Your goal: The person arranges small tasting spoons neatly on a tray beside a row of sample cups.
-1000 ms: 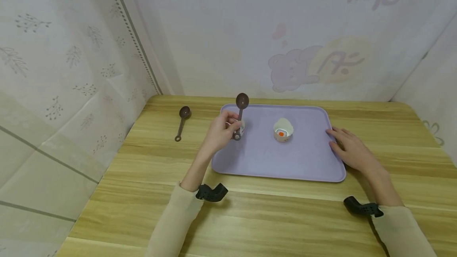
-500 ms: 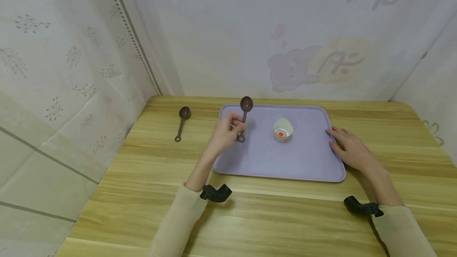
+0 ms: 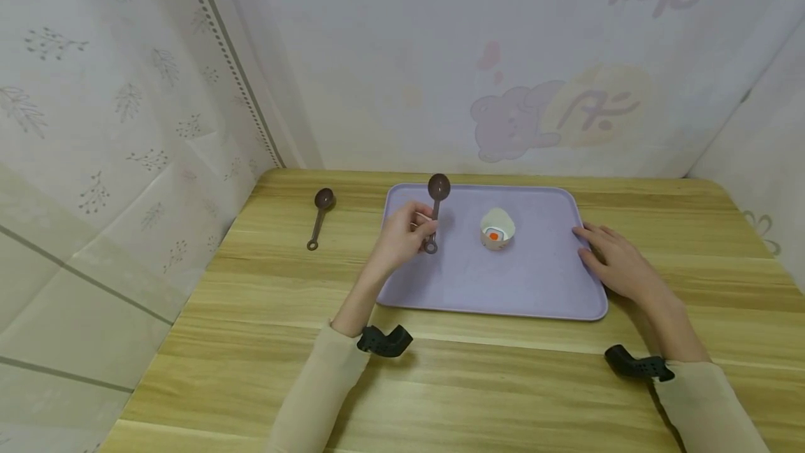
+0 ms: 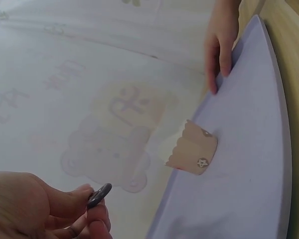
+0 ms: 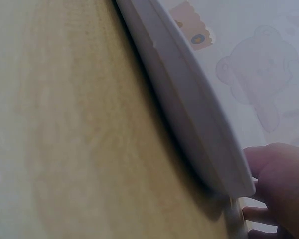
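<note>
My left hand point(image 3: 402, 235) pinches the handle of a brown measuring spoon point(image 3: 439, 187) between thumb and fingers, bowl end up, above the left part of a lavender tray point(image 3: 534, 285). The left wrist view shows the ring end of the spoon point(image 4: 99, 195) sticking out of the grip. A paper baking cup point(image 3: 497, 231) with a scalloped rim stands near the tray's middle, an orange-and-white piece inside it. My right hand point(image 3: 619, 264) rests at the tray's right edge, fingers on the rim. In the right wrist view, that hand point(image 5: 284, 184) touches the tray's corner.
Another brown measuring spoon point(image 3: 322, 212) lies on the wooden table point(image 3: 264, 327), left of the tray. A printed cloth backdrop point(image 3: 409, 75) hangs behind the table, with more patterned cloth on both sides.
My left hand has moved slightly right and nearer with the spoon. A second cup, partly seen behind that hand earlier, is now hidden. My right hand stays on the tray edge.
</note>
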`<state>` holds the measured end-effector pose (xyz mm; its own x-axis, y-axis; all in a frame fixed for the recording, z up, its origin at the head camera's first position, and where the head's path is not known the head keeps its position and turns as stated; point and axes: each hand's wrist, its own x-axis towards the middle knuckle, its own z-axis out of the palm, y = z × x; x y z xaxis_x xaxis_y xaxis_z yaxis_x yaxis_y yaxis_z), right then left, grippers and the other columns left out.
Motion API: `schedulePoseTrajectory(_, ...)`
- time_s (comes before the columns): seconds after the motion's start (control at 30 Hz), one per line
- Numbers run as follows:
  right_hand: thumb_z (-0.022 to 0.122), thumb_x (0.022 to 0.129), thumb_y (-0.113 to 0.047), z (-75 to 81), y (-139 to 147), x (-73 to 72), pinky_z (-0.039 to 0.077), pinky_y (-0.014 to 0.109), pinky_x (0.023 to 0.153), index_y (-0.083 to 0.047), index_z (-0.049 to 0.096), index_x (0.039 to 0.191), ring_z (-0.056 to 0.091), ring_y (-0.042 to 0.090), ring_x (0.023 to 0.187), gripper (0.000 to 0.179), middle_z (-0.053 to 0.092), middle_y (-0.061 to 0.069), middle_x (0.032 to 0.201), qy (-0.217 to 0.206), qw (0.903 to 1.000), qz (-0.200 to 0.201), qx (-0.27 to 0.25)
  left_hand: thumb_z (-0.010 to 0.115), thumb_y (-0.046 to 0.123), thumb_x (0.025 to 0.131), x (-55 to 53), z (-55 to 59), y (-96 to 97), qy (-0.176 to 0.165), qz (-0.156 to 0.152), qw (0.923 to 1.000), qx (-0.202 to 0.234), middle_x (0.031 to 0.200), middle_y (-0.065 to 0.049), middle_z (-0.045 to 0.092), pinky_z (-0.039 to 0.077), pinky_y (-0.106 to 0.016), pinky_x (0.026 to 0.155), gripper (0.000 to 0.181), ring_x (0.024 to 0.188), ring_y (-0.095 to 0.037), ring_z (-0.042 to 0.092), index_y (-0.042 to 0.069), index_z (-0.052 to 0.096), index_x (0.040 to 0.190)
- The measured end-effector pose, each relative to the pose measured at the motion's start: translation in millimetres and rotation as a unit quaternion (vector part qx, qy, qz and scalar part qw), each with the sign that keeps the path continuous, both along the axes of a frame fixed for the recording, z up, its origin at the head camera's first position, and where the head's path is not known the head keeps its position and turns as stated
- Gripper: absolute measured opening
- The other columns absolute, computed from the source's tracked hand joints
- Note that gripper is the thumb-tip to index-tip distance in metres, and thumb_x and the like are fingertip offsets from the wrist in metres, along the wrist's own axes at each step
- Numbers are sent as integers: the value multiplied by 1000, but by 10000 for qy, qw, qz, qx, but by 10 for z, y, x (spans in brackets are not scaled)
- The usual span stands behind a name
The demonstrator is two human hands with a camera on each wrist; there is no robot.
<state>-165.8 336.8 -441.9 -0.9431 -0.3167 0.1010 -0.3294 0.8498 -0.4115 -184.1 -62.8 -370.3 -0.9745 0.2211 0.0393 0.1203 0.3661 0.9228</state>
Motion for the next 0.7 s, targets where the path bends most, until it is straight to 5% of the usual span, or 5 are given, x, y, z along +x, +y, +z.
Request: schedulePoseTrajectory(0.7, 53, 105, -21, -19, 7, -3, 25, 73, 106, 6, 47, 144, 28, 63, 134, 48, 37, 37, 149, 15, 10000, 3, -16, 68, 4, 96, -48, -125, 79, -38, 3, 10000, -66, 81, -11, 65, 52, -25, 52, 18, 55, -11, 55, -4, 58, 109)
